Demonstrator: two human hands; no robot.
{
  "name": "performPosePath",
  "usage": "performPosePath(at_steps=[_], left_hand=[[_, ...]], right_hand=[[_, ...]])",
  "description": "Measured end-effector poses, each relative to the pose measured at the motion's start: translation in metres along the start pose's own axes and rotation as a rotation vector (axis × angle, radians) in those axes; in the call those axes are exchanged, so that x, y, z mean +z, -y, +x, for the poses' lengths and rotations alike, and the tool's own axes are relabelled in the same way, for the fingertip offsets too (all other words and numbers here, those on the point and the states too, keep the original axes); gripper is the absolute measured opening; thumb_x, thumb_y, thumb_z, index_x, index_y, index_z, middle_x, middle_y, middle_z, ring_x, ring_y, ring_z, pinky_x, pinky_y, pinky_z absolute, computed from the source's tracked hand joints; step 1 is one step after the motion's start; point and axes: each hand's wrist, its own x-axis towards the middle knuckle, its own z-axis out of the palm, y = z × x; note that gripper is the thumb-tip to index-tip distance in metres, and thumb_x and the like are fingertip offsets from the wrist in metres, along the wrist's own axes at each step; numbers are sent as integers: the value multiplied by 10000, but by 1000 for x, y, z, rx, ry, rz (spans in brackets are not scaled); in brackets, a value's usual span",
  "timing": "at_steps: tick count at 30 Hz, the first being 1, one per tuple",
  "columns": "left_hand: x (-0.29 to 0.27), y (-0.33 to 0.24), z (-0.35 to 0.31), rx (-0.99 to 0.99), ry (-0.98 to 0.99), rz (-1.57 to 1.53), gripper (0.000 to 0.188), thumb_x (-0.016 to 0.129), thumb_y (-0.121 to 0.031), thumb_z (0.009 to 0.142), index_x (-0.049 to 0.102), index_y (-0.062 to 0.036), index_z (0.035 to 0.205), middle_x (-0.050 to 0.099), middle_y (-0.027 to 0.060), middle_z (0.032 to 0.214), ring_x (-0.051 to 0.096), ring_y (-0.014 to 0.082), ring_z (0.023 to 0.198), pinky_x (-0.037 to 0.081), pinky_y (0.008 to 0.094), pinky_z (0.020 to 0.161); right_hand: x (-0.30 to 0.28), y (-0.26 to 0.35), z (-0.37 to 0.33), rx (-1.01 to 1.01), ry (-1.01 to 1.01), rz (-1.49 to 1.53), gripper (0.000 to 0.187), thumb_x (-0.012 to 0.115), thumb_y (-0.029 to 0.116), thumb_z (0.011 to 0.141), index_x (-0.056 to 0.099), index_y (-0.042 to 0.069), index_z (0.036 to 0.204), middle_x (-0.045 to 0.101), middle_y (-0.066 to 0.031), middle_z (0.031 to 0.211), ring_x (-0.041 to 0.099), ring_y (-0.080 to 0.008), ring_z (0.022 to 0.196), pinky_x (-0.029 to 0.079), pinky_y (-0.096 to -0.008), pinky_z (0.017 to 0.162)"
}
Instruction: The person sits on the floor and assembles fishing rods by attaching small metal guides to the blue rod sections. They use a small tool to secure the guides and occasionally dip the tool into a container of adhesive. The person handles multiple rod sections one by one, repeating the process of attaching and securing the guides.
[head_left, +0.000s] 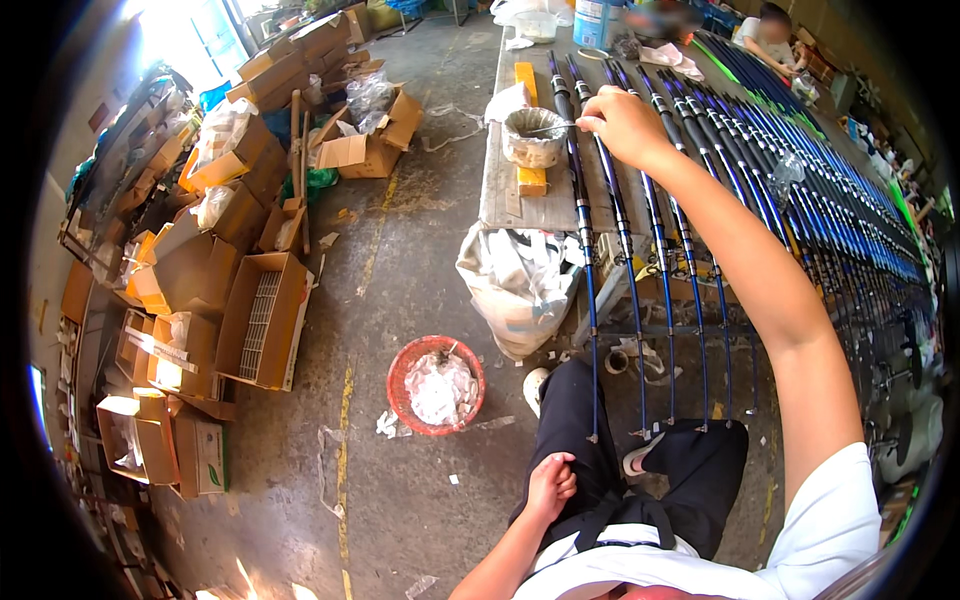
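Note:
My right hand [622, 122] reaches over the bench, fingertips pinched on the end of a thin stick [545, 128]. The stick's other end lies in a small round tub [532, 152] with a pale, crusted rim. Just under that hand, dark blue fishing rods [612, 192] lie side by side, their thin tips sticking out past the bench edge toward my lap. Curled into a loose fist, my left hand [552, 487] rests by my thigh. Whatever its fingers hold, if anything, is hidden.
The tub stands on a yellow block [531, 181] on the wooden bench [500, 205]. A white sack [520, 290] hangs or stands below it, beside a red basket [398, 372] of crumpled plastic. Cardboard boxes [262, 320] crowd the left. Another person [768, 40] sits at the far right.

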Motion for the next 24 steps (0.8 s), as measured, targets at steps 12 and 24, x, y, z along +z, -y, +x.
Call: performPosePath(at_steps=[12,24], left_hand=[[-1,-1,-1,-7,-5,1,165,445,-205,936,516,-57,923,246,-45,520,224,62,417,197,201,383],[-3,-2,-3,-10,5,-18,169,425,-199,946,513,-56,925,253,-40,521,231,66,418,198,202,382]], right_hand=[[5,-20,-1,313,123,708,129,712,122,735,657,27,804,632,-37,769,567,-131,724,454,-284,671],[6,-7,-4,393,246,854,136,657,168,807,627,35,817,585,-9,702,488,-80,580,416,-229,535]])
